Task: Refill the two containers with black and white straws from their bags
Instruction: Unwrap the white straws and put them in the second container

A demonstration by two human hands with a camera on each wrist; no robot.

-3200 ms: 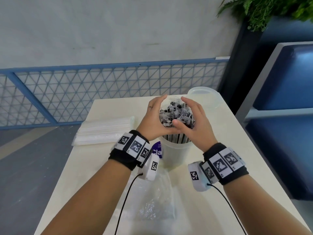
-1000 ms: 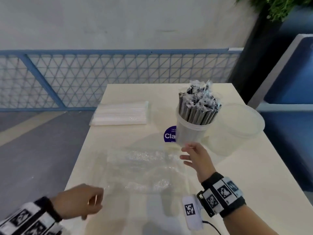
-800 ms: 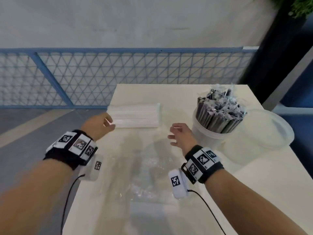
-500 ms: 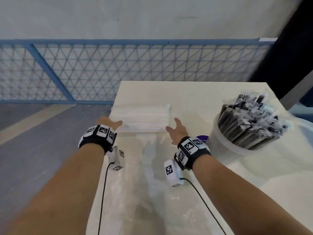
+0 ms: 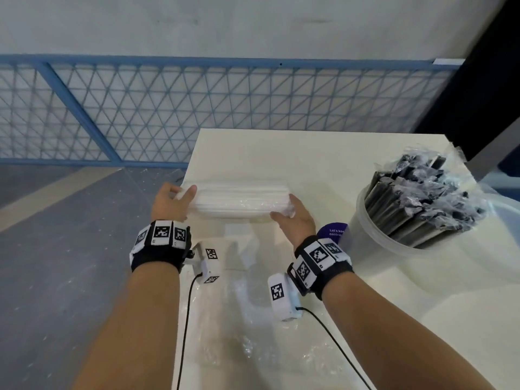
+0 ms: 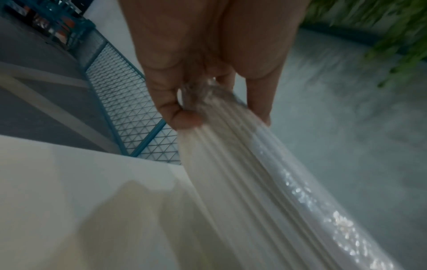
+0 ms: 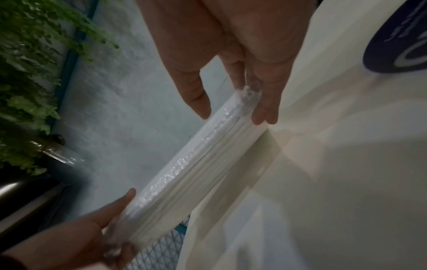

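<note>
1. The cream surface (image 5: pixel 323 164) fills the head view. Only that view takes in its whole spread, with a crumpled clear empty bag (image 5: pixel 253 333) lying on it below both wrists, on the near side of the fingers.

2. Only the head view shows the container (image 5: pixel 374 240), well to the right of the right hand's fingers. It is packed with wrapped black straws (image 5: pixel 422 198) that lean out to the right. A second clear container (image 5: pixel 501 220) sits just behind it, mostly cut off by the frame edge.

3. The bag of white straws (image 5: pixel 242 201) lies crosswise between the two hands, at the left edge of the surface. In the right wrist view its left end (image 7: pixel 184 173) juts past the surface edge over the blue mesh railing; whether the bag rests on the surface or is raised off it, I cannot tell.

4. The left hand (image 5: pixel 171 204) grips the left end. The left wrist view shows the thumb and fingers (image 6: pixel 175 113) pinching the bunched plastic.

5. The right hand (image 5: pixel 292 218) clasps the right end. The right wrist view shows the thumb on one side and fingers (image 7: pixel 265 109) on the other.

6. A purple round sticker (image 5: pixel 332 232) lies just right of the right hand's fingers, clearer in the right wrist view.
</note>
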